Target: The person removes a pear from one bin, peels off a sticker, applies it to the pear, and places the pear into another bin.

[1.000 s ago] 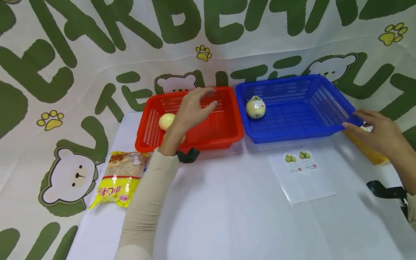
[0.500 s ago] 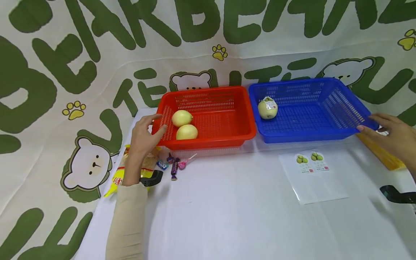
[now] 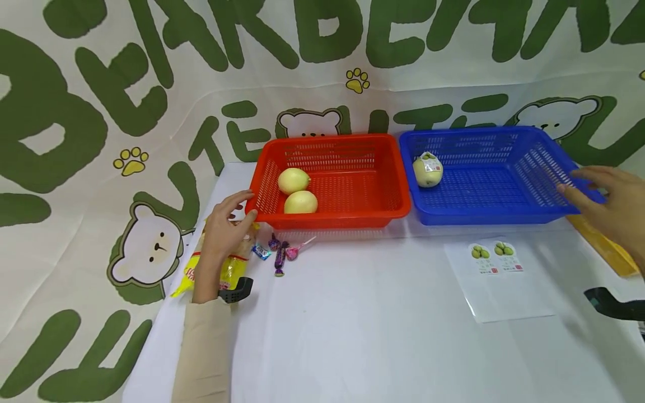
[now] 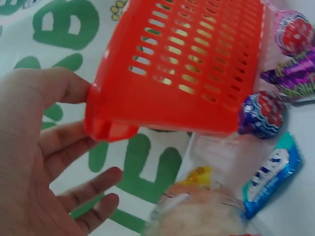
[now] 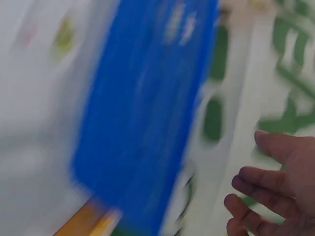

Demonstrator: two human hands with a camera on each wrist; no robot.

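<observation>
My left hand [image 3: 224, 229] pinches the left corner rim of a red plastic basket [image 3: 347, 216] between thumb and forefinger, the other fingers spread below it in the left wrist view. In that basket lie two pale yellow round fruits [image 3: 294, 181]. A blue plastic basket [image 3: 494, 217] stands beside it, holding one pale fruit [image 3: 428, 174] with a printed sticker on top. My right hand [image 3: 617, 207] overlaps the blue basket's right corner in the head view. In the blurred right wrist view its fingers [image 5: 268, 182] are loosely bent, apart from the basket wall.
A yellow noodle bag [image 3: 234, 271] lies partly behind the left hand. Small wrapped candies [image 3: 280, 258] and a lollipop [image 3: 292, 253] sit before the red basket. A clear sheet [image 3: 509, 296] with two fruit stickers lies at front right, near an orange-yellow package [image 3: 604, 246].
My left hand has moved from above the red basket to its left corner and taken hold of the rim. The right hand stays by the blue basket's corner. The head view has shifted left.
</observation>
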